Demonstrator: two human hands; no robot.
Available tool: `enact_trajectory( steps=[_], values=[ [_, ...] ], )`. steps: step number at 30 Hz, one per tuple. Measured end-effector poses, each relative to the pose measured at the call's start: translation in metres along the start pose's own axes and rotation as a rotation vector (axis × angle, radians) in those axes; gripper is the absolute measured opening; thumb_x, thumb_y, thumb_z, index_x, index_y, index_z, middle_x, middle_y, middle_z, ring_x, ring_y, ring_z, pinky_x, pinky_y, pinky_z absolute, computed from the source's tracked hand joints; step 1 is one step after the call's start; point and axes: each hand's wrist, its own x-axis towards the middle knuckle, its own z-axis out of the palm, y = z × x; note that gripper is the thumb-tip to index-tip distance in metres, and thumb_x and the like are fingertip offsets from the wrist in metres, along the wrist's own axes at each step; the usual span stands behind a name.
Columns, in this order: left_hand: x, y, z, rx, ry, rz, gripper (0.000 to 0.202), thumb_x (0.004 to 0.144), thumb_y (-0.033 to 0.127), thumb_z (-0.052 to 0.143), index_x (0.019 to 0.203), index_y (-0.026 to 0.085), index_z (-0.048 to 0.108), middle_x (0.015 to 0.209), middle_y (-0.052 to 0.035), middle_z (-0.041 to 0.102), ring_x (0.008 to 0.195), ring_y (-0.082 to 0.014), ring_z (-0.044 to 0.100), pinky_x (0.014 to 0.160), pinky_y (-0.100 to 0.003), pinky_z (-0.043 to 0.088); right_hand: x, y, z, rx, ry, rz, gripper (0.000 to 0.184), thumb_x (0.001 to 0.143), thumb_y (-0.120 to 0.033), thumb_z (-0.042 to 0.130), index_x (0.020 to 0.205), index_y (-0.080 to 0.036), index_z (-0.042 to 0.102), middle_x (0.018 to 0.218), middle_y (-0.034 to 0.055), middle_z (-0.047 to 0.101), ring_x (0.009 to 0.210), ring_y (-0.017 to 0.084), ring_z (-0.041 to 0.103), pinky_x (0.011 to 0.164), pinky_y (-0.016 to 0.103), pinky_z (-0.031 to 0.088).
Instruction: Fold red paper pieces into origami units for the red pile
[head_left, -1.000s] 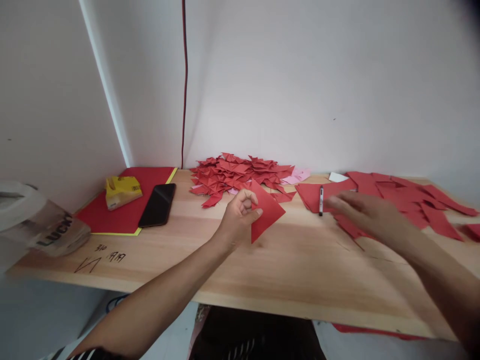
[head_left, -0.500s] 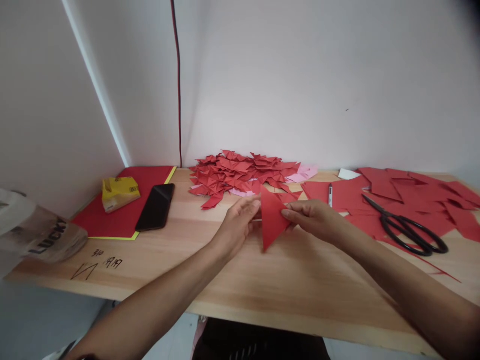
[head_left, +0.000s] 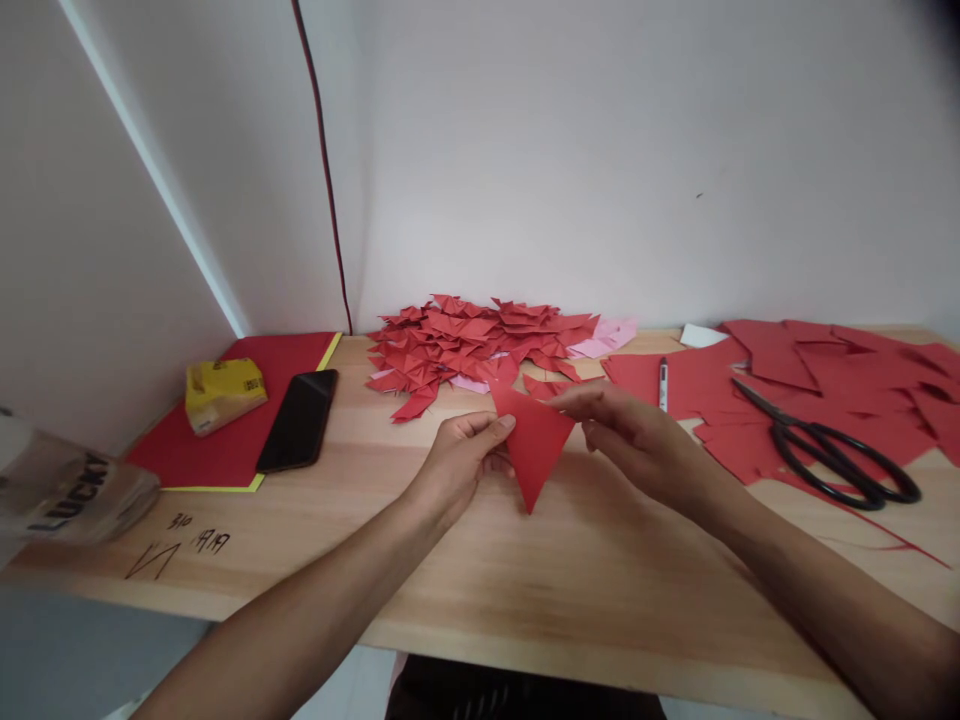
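Note:
A folded red paper triangle (head_left: pixel 534 445) is held up over the table, one point hanging down. My left hand (head_left: pixel 469 450) pinches its left edge, thumb in front and fingers behind. At the paper's right corner, my right hand (head_left: pixel 626 425) has its fingers stretched along the upper edge and its thumb apart, touching or very near the paper. Behind the triangle lies a heap of folded red paper pieces (head_left: pixel 465 340), with some pink ones (head_left: pixel 607 335) among and beside it.
Red paper sheets (head_left: pixel 847 385) spread at the right, with black-handled scissors (head_left: pixel 832 450) and a marker pen (head_left: pixel 664 385) on them. Leftward lie a black phone (head_left: pixel 298 420), a yellow packet (head_left: pixel 225 392) on red and yellow sheets (head_left: pixel 180 450), and a clear bag (head_left: pixel 90 495).
The triangle has turned so more of its face shows, and it sits slightly further left. My right hand's fingers have loosened from a pinch and stretched out. The view has shifted slightly.

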Motion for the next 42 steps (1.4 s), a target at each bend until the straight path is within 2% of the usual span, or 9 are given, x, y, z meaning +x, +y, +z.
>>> enact_trajectory(
  steps=[2, 5, 10, 13, 17, 24, 29, 36, 42],
  values=[
    [-0.001, 0.001, 0.001, -0.006, 0.0, -0.006, 0.031, 0.072, 0.037, 0.078, 0.075, 0.008, 0.067, 0.067, -0.0033, 0.064, 0.054, -0.009, 0.056, 0.051, -0.021, 0.047, -0.002, -0.001, 0.0, -0.113, -0.04, -0.058, 0.028, 0.092, -0.019, 0.044, 0.114, -0.027, 0.061, 0.109, 0.0045, 0.069, 0.095, 0.019, 0.066, 0.075, 0.032, 0.054],
    [-0.003, 0.002, 0.002, -0.001, -0.003, -0.026, 0.031, 0.072, 0.037, 0.078, 0.075, 0.008, 0.066, 0.066, -0.0028, 0.064, 0.054, -0.0093, 0.057, 0.051, -0.02, 0.047, -0.004, 0.004, 0.0, -0.179, -0.076, -0.123, 0.024, 0.093, -0.022, 0.049, 0.112, -0.027, 0.062, 0.113, 0.0046, 0.069, 0.098, 0.019, 0.066, 0.076, 0.031, 0.055],
    [-0.006, 0.001, 0.003, 0.023, -0.045, -0.072, 0.032, 0.068, 0.035, 0.081, 0.079, 0.008, 0.068, 0.07, -0.0052, 0.068, 0.056, -0.0115, 0.062, 0.055, -0.022, 0.051, -0.004, 0.012, 0.0, -0.187, -0.038, -0.169, 0.015, 0.091, -0.026, 0.057, 0.102, -0.026, 0.067, 0.109, 0.005, 0.071, 0.101, 0.02, 0.067, 0.083, 0.032, 0.054],
    [-0.008, 0.002, 0.005, 0.033, -0.103, -0.083, 0.034, 0.068, 0.035, 0.081, 0.084, 0.007, 0.07, 0.075, -0.0096, 0.072, 0.062, -0.0155, 0.067, 0.056, -0.023, 0.052, -0.003, 0.01, 0.0, -0.118, -0.003, -0.131, 0.012, 0.09, -0.029, 0.058, 0.089, -0.025, 0.069, 0.101, 0.0048, 0.073, 0.095, 0.02, 0.068, 0.08, 0.032, 0.054],
    [-0.011, 0.001, 0.01, 0.026, -0.138, -0.07, 0.039, 0.07, 0.036, 0.079, 0.095, 0.007, 0.071, 0.087, -0.0144, 0.074, 0.073, -0.0204, 0.072, 0.059, -0.024, 0.054, -0.002, 0.004, 0.002, -0.011, 0.022, -0.002, 0.019, 0.09, -0.034, 0.058, 0.075, -0.022, 0.063, 0.088, 0.0047, 0.072, 0.08, 0.019, 0.066, 0.067, 0.03, 0.051],
    [-0.015, -0.001, 0.017, 0.08, -0.116, -0.052, 0.038, 0.077, 0.03, 0.072, 0.107, 0.007, 0.07, 0.1, -0.016, 0.074, 0.088, -0.0227, 0.072, 0.07, -0.026, 0.056, 0.0, 0.003, 0.005, 0.064, 0.03, 0.15, 0.021, 0.086, -0.034, 0.059, 0.07, -0.021, 0.058, 0.078, 0.0035, 0.066, 0.07, 0.016, 0.059, 0.063, 0.028, 0.046],
    [-0.019, 0.003, 0.019, 0.091, -0.127, -0.05, 0.041, 0.073, 0.022, 0.074, 0.11, 0.007, 0.069, 0.111, -0.0169, 0.072, 0.101, -0.0245, 0.07, 0.08, -0.027, 0.055, 0.0, 0.003, 0.005, 0.074, 0.027, 0.183, 0.023, 0.085, -0.037, 0.06, 0.068, -0.021, 0.057, 0.077, 0.0033, 0.066, 0.068, 0.016, 0.058, 0.061, 0.028, 0.045],
    [-0.019, 0.0, 0.018, 0.128, -0.142, -0.033, 0.039, 0.078, 0.03, 0.074, 0.11, 0.009, 0.07, 0.109, -0.0163, 0.073, 0.097, -0.0241, 0.071, 0.073, -0.026, 0.056, -0.002, 0.002, 0.007, 0.127, 0.022, 0.202, 0.024, 0.086, -0.037, 0.06, 0.069, -0.021, 0.058, 0.078, 0.0032, 0.066, 0.07, 0.015, 0.06, 0.064, 0.027, 0.047],
    [-0.017, -0.004, 0.017, 0.101, -0.136, -0.03, 0.033, 0.078, 0.032, 0.073, 0.101, 0.009, 0.072, 0.104, -0.015, 0.074, 0.088, -0.0218, 0.073, 0.072, -0.027, 0.057, -0.001, 0.001, 0.007, 0.122, 0.025, 0.194, 0.024, 0.087, -0.037, 0.059, 0.069, -0.021, 0.058, 0.076, 0.0026, 0.065, 0.069, 0.015, 0.059, 0.063, 0.028, 0.047]
  ],
)
